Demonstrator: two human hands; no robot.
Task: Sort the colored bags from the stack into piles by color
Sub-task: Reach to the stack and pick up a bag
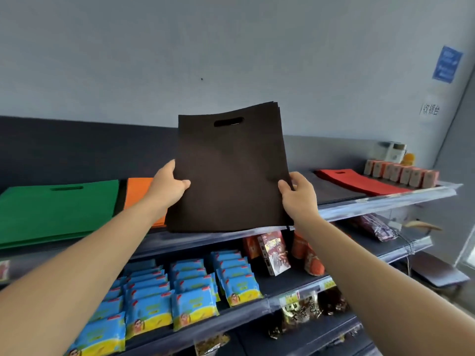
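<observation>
A stack of black bags [228, 170] with a cut-out handle stands tilted upright on the top shelf [385, 201], its bottom edge resting near the shelf's front. My left hand [168, 186] grips its left edge and my right hand [298, 194] grips its right edge. A pile of green bags [56, 211] lies flat at the far left of the shelf. An orange pile [138, 194] lies beside it, partly hidden by my left arm. A red pile [357, 182] lies to the right, and a dark flat pile [331, 191] sits between it and my right hand.
A row of small brown boxes [403, 173] stands at the shelf's right end. Lower shelves hold blue snack packets [190, 286], a boxed item [275, 253] and dark packets [303, 309]. A grey wall rises behind the shelf.
</observation>
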